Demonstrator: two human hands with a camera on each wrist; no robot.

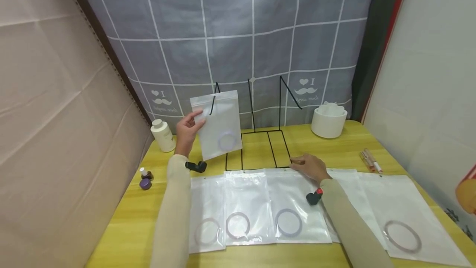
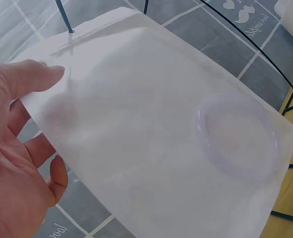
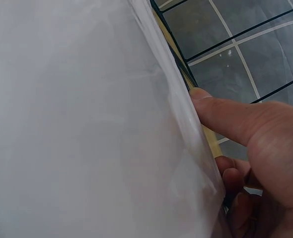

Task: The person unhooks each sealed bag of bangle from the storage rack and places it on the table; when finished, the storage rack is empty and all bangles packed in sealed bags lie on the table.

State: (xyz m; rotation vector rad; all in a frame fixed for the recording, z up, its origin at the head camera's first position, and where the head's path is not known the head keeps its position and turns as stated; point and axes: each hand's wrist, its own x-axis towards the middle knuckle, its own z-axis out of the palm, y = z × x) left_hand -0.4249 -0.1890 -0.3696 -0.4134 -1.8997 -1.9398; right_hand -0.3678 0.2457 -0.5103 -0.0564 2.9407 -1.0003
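In the head view, my left hand [image 1: 189,130] pinches the upper left edge of a white zip-lock bag [image 1: 215,125] with a pale purple ring-shaped bangle [image 1: 227,141] inside. A hook arm of a black wire display rack [image 1: 280,106] passes at the bag's top. The left wrist view shows the thumb in front of the bag [image 2: 136,114] and the other fingers at or behind its edge. At the rack's front right base corner, my right hand [image 1: 310,167] holds the wire. Its fingertip touches the dark wire in the right wrist view, its other fingers curled and partly hidden.
Several bags [image 1: 247,202] holding ring-shaped bangles lie along the table's front. A white bottle [image 1: 163,135] and small purple-capped container [image 1: 145,183] stand left. A white round pot [image 1: 329,121] and small tubes [image 1: 370,161] are at right. A grey checked cloth [image 1: 230,15] hangs behind.
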